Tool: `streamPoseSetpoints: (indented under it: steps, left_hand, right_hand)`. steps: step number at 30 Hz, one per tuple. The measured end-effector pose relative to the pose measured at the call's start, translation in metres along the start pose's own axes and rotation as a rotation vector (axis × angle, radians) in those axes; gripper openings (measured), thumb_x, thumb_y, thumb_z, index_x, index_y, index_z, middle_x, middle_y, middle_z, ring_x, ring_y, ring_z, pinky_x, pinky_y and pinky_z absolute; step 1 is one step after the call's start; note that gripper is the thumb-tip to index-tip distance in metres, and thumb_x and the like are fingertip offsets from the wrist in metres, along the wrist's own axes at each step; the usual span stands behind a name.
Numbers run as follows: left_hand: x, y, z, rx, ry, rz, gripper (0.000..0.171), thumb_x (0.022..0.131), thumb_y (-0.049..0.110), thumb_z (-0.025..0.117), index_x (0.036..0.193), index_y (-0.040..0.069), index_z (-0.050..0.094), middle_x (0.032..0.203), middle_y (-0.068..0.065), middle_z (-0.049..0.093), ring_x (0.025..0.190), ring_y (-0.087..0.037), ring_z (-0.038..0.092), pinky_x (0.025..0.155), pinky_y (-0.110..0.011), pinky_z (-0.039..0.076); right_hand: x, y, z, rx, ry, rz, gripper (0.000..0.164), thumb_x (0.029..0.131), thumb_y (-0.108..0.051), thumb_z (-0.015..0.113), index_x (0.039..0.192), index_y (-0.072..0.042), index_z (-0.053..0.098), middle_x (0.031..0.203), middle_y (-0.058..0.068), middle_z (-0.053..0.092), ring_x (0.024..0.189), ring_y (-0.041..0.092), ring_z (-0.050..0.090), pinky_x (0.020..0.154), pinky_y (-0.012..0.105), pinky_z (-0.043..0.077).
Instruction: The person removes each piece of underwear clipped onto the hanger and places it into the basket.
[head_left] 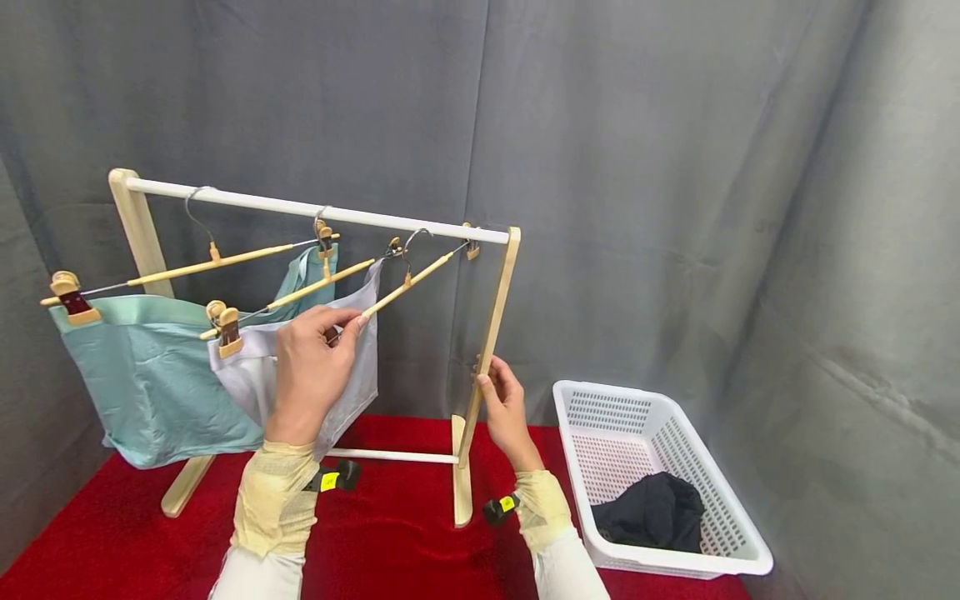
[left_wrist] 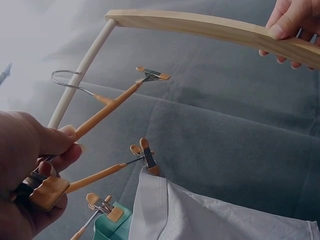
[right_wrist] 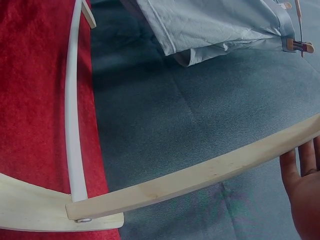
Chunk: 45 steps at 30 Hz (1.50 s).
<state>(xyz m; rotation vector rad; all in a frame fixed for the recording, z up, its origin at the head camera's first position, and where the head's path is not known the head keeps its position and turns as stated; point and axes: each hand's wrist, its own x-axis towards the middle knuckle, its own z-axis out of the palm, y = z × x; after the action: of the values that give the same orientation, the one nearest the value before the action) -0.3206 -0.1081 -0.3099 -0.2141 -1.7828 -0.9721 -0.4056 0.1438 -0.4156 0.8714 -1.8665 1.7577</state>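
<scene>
My left hand point(head_left: 311, 367) pinches the near end of a bare clip hanger point(head_left: 427, 272) between thumb and fingers, partly hiding the clip there. Its metal hook loops over the white rail point(head_left: 360, 215) of a small clothes rack, and the far clip point(left_wrist: 153, 75) holds no cloth. My right hand point(head_left: 510, 412) grips the rack's right wooden post point(head_left: 498, 312), thumb in front and fingers behind. Left of the bare hanger, a pale grey garment point(left_wrist: 200, 215) hangs from a second clip hanger point(head_left: 322, 287). Beyond it hangs a turquoise garment point(head_left: 157, 383) on a third hanger point(head_left: 180, 272).
A white perforated basket point(head_left: 693, 442) stands right of the rack with a dark cloth point(head_left: 652, 512) bunched inside. Red cloth point(head_left: 397, 533) covers the table under the rack's wooden feet. A grey curtain point(head_left: 615, 167) hangs close behind.
</scene>
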Motion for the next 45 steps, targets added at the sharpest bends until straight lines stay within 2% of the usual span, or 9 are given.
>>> streamPoseSetpoints:
  steps: [6,11,21,23,26,30,32,40,45]
  left_hand:
    - [0.002,-0.001,0.002,-0.012,0.007,-0.004,0.009,0.081,0.016,0.067,0.087,0.012,0.073,0.063,0.001,0.054,0.053,-0.011,0.042,0.048,-0.027,0.032]
    - [0.005,-0.001,0.003,-0.032,0.011,-0.004,0.011,0.082,0.019,0.067,0.087,0.011,0.073,0.063,0.001,0.054,0.054,-0.01,0.042,0.049,-0.026,0.032]
    - [0.01,-0.003,0.006,-0.034,0.005,-0.025,0.011,0.082,0.018,0.067,0.087,0.011,0.073,0.064,0.0,0.056,0.053,-0.011,0.044,0.049,-0.027,0.032]
    - [0.009,-0.004,0.008,-0.028,-0.001,-0.021,0.01,0.082,0.017,0.067,0.087,0.01,0.073,0.064,-0.001,0.056,0.053,-0.012,0.044,0.049,-0.028,0.033]
    - [0.008,-0.005,0.012,-0.023,-0.011,-0.023,0.011,0.082,0.017,0.066,0.087,0.008,0.072,0.067,-0.002,0.058,0.054,-0.012,0.044,0.05,-0.03,0.034]
    - [0.004,-0.007,0.016,-0.049,-0.013,-0.027,0.013,0.082,0.018,0.067,0.087,0.008,0.072,0.071,-0.002,0.061,0.054,-0.012,0.045,0.05,-0.03,0.036]
    - [0.003,-0.008,0.017,-0.064,-0.011,-0.03,0.013,0.082,0.019,0.067,0.087,0.008,0.072,0.07,-0.001,0.062,0.054,-0.012,0.045,0.05,-0.03,0.035]
    - [-0.001,-0.006,0.021,-0.117,-0.044,-0.102,0.015,0.082,0.024,0.067,0.087,0.011,0.072,0.072,0.002,0.064,0.055,-0.011,0.045,0.049,-0.026,0.035]
    - [-0.001,-0.004,0.023,-0.127,-0.047,-0.087,0.014,0.082,0.023,0.067,0.086,0.011,0.072,0.073,0.001,0.064,0.054,-0.011,0.046,0.049,-0.026,0.035]
  right_hand:
    - [-0.001,0.002,0.0,-0.011,0.001,-0.003,0.033,0.093,-0.007,0.048,0.122,0.009,0.046,0.106,0.027,0.056,0.099,0.043,0.054,0.083,0.027,0.047]
    - [-0.001,0.004,-0.001,-0.002,0.003,-0.005,0.033,0.093,-0.008,0.049,0.122,0.007,0.046,0.105,0.021,0.058,0.099,0.048,0.051,0.083,0.026,0.046]
    - [-0.002,0.004,-0.002,-0.025,-0.003,-0.019,0.033,0.093,-0.007,0.048,0.121,0.01,0.046,0.104,0.03,0.054,0.098,0.046,0.053,0.081,0.027,0.046]
    - [-0.002,0.004,-0.002,-0.026,-0.004,-0.019,0.032,0.093,-0.007,0.048,0.121,0.009,0.046,0.104,0.029,0.055,0.098,0.046,0.052,0.082,0.028,0.046]
    - [-0.002,0.004,-0.002,-0.025,0.0,-0.02,0.032,0.093,-0.007,0.048,0.121,0.009,0.046,0.104,0.025,0.056,0.098,0.042,0.054,0.082,0.028,0.047]
    - [-0.002,0.004,-0.001,-0.019,0.004,-0.014,0.033,0.093,-0.006,0.048,0.121,0.009,0.046,0.104,0.017,0.058,0.097,0.027,0.058,0.083,0.027,0.047]
    - [-0.002,0.004,-0.001,-0.011,0.004,-0.011,0.034,0.092,-0.006,0.049,0.121,0.011,0.045,0.104,0.016,0.058,0.097,0.025,0.058,0.083,0.027,0.047]
    - [-0.001,0.003,0.001,0.012,0.009,-0.012,0.031,0.092,-0.004,0.048,0.121,0.009,0.047,0.105,0.02,0.058,0.099,0.05,0.05,0.083,0.028,0.046]
    - [-0.001,0.014,-0.002,-0.008,0.019,-0.023,0.031,0.092,-0.005,0.048,0.121,0.008,0.047,0.103,0.02,0.058,0.098,0.036,0.056,0.083,0.03,0.047]
